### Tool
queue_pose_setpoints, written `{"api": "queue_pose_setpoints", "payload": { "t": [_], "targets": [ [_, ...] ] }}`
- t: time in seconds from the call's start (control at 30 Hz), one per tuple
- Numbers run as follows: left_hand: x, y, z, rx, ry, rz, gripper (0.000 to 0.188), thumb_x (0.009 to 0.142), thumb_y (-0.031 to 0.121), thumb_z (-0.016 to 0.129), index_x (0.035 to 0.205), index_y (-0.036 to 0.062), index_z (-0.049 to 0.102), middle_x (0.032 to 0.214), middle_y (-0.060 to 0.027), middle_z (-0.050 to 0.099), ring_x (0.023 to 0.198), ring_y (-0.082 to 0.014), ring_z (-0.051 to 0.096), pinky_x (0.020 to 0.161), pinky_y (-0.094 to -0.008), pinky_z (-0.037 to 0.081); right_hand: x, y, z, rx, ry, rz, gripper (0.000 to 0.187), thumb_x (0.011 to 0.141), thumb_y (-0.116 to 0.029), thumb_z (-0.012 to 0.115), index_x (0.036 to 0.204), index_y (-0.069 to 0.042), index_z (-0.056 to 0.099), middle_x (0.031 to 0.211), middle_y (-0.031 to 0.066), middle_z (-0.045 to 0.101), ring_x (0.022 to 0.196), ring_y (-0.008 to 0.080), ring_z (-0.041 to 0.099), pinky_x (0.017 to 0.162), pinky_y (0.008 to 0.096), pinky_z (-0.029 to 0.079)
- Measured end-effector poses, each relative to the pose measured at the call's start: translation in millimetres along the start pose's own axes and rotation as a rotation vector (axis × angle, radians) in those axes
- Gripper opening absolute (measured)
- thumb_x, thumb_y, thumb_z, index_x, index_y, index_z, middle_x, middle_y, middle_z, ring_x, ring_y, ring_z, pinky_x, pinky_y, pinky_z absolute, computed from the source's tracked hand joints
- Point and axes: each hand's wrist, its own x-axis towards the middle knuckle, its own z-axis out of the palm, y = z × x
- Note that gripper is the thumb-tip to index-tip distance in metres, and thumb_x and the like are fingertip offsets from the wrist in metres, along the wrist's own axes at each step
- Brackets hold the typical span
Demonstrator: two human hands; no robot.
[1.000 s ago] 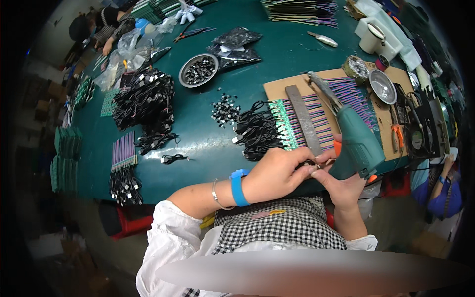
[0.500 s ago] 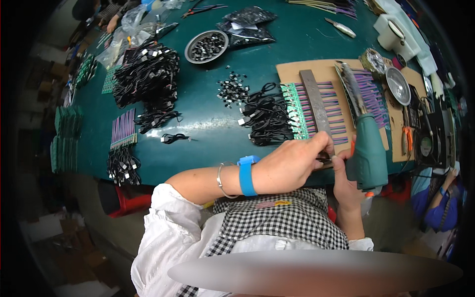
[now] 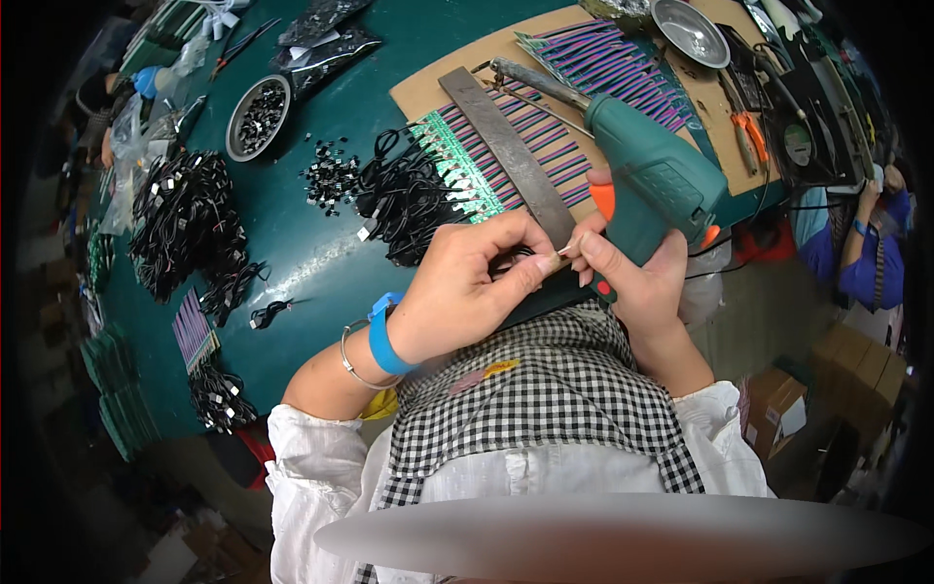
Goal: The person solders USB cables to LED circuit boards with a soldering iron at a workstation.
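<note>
One small tan-tipped part (image 3: 547,261), details too small to tell, pinched between both hands just past the green counter (image 3: 321,253) edge. Left hand (image 3: 467,287) fingers closed on it, right hand (image 3: 628,277) fingertips meeting it. Thin black wire (image 3: 506,261) loops behind. Teal glue gun (image 3: 652,180) just beyond, grey metal bar (image 3: 506,146) over striped cable ends.

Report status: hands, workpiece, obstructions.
Left hand and right hand pinching one small black cable piece between fingertips. Green glue gun just behind. Nothing between them.
</note>
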Motion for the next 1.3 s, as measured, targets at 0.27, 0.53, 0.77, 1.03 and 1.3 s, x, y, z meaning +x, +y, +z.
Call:
{"api": "queue_pose_setpoints", "payload": {
  "t": [0.27, 0.53, 0.77, 1.03, 1.3],
  "targets": [
    [2.6, -0.3, -2.0, 0.017, -0.087, -0.082, 0.01, 0.092, 0.009, 0.062, 0.091, -0.0008, 0.06, 0.082, -0.0013, 0.062, 0.073, -0.0047, 0.055, 0.065, -0.0206, 0.046, 0.1, 3.2, -5.9, 0.056, -0.109, -0.013, 0.056, 0.077, 0.009, 0.064, 0.129, 0.007, 0.042, 0.117, 0.0176, 0.056, 0.082, 0.0196, 0.067, 0.053, 0.0223, 0.051],
    [4.2, -0.2, 7.6, 0.183, 0.092, 0.132, 0.008, 0.085, 0.006, 0.066, 0.084, 0.0006, 0.06, 0.063, -0.0046, 0.058, 0.052, -0.0071, 0.051, 0.049, -0.0238, 0.042, 3.4, 11.2, -5.2, -0.01, -0.09, -0.143, 0.059, 0.076, 0.013, 0.064, 0.13, 0.007, 0.04, 0.108, 0.0147, 0.058, 0.083, 0.0168, 0.065, 0.064, 0.0267, 0.053],
    [2.5, -4.8, 10.7, 0.118, 0.149, 0.104, 0.008, 0.085, 0.005, 0.065, 0.084, -0.0009, 0.06, 0.068, -0.0043, 0.061, 0.057, -0.0061, 0.053, 0.053, -0.0229, 0.044, 1.0, 3.1, -7.3, -0.087, -0.154, 0.004, 0.06, 0.075, 0.012, 0.065, 0.13, 0.006, 0.041, 0.11, 0.0148, 0.058, 0.079, 0.0139, 0.062, 0.062, 0.0241, 0.051],
    [2.5, -14.7, 10.4, -0.078, 0.121, -0.016, 0.009, 0.086, 0.007, 0.063, 0.086, -0.0017, 0.062, 0.07, -0.0056, 0.063, 0.062, -0.0064, 0.055, 0.057, -0.0231, 0.046, -3.3, 12.8, -9.8, -0.725, -0.187, -0.4, 0.029, 0.082, -0.001, 0.066, 0.108, 0.0, 0.054, 0.087, 0.0062, 0.063, 0.073, 0.0158, 0.06, 0.064, 0.0265, 0.048],
    [-2.9, -0.2, -7.6, 0.016, 0.253, -0.081, 0.007, 0.086, 0.004, 0.065, 0.088, -0.0027, 0.064, 0.069, -0.0009, 0.062, 0.063, -0.0036, 0.054, 0.058, -0.0205, 0.045, -7.2, 21.8, -27.6, -0.51, -0.162, -0.367, 0.052, 0.088, 0.006, 0.055, 0.135, 0.002, 0.035, 0.086, 0.0065, 0.056, 0.072, 0.0105, 0.052, 0.064, 0.0226, 0.044]
  ]
}}
